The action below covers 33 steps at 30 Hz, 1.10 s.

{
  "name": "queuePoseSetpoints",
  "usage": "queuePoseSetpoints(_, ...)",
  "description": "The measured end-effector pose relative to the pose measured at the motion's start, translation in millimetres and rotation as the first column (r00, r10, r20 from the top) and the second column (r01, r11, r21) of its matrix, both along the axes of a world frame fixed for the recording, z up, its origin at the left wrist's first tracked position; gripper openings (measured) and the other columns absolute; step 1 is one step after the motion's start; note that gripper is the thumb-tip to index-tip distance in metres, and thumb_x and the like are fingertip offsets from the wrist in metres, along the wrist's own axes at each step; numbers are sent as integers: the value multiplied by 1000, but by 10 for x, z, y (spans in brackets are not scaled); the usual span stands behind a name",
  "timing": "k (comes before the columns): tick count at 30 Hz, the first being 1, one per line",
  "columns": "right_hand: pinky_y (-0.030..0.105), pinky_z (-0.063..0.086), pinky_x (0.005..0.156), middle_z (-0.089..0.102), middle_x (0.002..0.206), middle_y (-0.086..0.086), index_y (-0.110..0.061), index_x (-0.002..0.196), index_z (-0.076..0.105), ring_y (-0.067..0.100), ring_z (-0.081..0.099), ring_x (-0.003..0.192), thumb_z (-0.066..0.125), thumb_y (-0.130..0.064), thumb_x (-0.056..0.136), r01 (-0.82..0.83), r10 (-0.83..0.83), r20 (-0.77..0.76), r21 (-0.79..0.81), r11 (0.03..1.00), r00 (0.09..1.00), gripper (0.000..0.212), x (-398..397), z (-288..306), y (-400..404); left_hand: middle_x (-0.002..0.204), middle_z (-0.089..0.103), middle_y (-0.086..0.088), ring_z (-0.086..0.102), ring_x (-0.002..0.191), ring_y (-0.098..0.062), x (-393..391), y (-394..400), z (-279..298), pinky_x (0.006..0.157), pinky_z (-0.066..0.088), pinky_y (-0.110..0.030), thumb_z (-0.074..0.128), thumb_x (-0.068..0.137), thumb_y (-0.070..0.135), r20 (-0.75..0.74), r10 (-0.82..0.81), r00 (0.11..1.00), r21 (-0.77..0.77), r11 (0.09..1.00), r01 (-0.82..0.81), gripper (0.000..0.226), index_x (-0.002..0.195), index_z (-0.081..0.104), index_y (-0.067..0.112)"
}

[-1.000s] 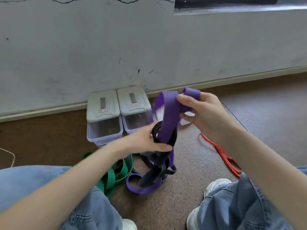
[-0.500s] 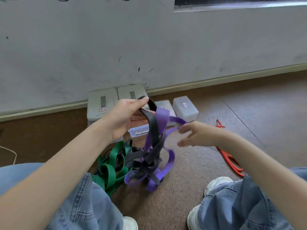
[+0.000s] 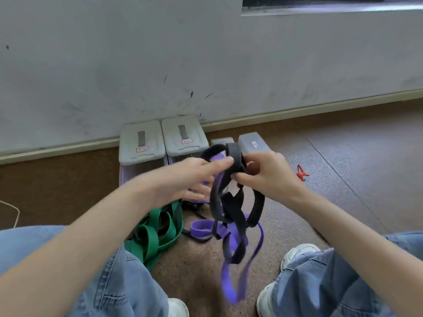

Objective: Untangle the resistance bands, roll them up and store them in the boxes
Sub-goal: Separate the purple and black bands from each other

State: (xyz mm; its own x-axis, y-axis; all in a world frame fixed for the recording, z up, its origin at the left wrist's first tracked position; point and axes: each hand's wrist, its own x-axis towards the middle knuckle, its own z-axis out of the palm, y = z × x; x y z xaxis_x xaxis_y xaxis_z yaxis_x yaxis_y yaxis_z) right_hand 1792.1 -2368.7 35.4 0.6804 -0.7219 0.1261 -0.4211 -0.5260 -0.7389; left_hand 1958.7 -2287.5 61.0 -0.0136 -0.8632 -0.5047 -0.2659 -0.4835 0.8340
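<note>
While the black band (image 3: 231, 209) and purple band (image 3: 231, 266) are hanging tangled together above the floor (image 3: 343, 179), I am watching the right hand (image 3: 267, 175) pinching the black loop at its top, and the left hand (image 3: 190, 177) pressing straightened fingers against the purple strap beside it. A green band (image 3: 155, 234) is lying heaped by the left knee, with lidded boxes (image 3: 142, 143) standing against the wall (image 3: 206, 65).

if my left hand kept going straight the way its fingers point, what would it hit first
Probably the black band at the fingertips of your left hand, then your right hand holding it just beyond. Depth is hard to judge here.
</note>
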Motion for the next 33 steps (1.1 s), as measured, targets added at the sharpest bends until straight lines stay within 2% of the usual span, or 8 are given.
queuePoseSetpoints(5, 4, 39, 51, 52, 58, -20, -27, 75, 56, -14, 53, 57, 76, -20, 74, -164, 145, -137, -138, 977, 980, 21, 59, 165, 106, 97, 73, -5, 70, 88, -21, -111, -68, -16, 89, 53, -45, 66, 81, 39, 54, 70, 996, -192, 980, -59, 27, 102, 65, 22)
queuePoseSetpoints(12, 7, 41, 42, 66, 64, -2, -15, 75, 67, -2, 58, 47, 76, -18, 75, 148, -150, -35, -44, 988, 988, 10, -118, 271, -146, 92, 72, -15, 70, 89, -24, 26, -171, -32, 87, 54, -37, 56, 89, 22, 182, 113, 977, -200, 977, -76, 17, 92, 60, 6)
queuePoseSetpoints(16, 14, 50, 62, 63, 70, -9, -13, 83, 67, 6, 60, 63, 73, -22, 79, 254, -224, 134, -281, 926, 965, 11, -97, 358, -101, 63, 70, 3, 67, 65, -11, 88, -203, 54, 64, 51, -20, 54, 90, 23, 62, 137, 989, -214, 969, -121, 22, 71, 64, 18)
queuePoseSetpoints(21, 11, 38, 70, 55, 83, -11, -13, 92, 65, 8, 49, 80, 62, -20, 86, 167, -8, 250, -623, 764, 968, 10, -108, 500, -197, 51, 58, 7, 54, 46, -7, 268, -163, 290, 49, 43, -19, 60, 74, 36, -370, 64, 927, -293, 939, -182, 23, 58, 68, 22)
queuePoseSetpoints(25, 22, 43, 74, 58, 106, 2, -13, 112, 61, 19, 56, 94, 62, -21, 88, 100, -149, -313, -167, 981, 938, 26, -101, 125, -183, 50, 59, 1, 54, 43, -9, 155, -152, 156, 52, 44, -21, 46, 93, 24, -318, 333, 888, -118, 915, -386, 23, 75, 55, 14)
queuePoseSetpoints(27, 13, 47, 73, 61, 109, -4, -16, 115, 57, 9, 59, 91, 64, -21, 86, 53, -22, -248, 118, 992, 969, 31, -95, -8, -91, 57, 59, -2, 56, 48, -12, 80, -167, 164, 50, 47, -19, 47, 93, 21, -378, 354, 855, -95, 904, -416, 19, 77, 52, 13)
queuePoseSetpoints(30, 27, 48, 94, 59, 119, -9, -27, 127, 42, 6, 56, 110, 71, -25, 80, -170, 249, -117, 458, 872, 961, 56, -60, -67, 31, 62, 60, 0, 56, 51, -10, 94, -168, 274, 51, 49, -17, 49, 92, 24, -557, 304, 773, -110, 895, -432, 17, 79, 51, 15)
queuePoseSetpoints(33, 27, 44, 95, 59, 124, -11, -31, 134, 37, 5, 56, 112, 78, -36, 72, -175, 241, -90, 454, 874, 966, 74, 44, -193, 170, 59, 62, 2, 58, 47, -8, 75, -129, 368, 50, 50, -16, 55, 85, 30, -663, 199, 722, -129, 919, -372, 17, 80, 51, 15)
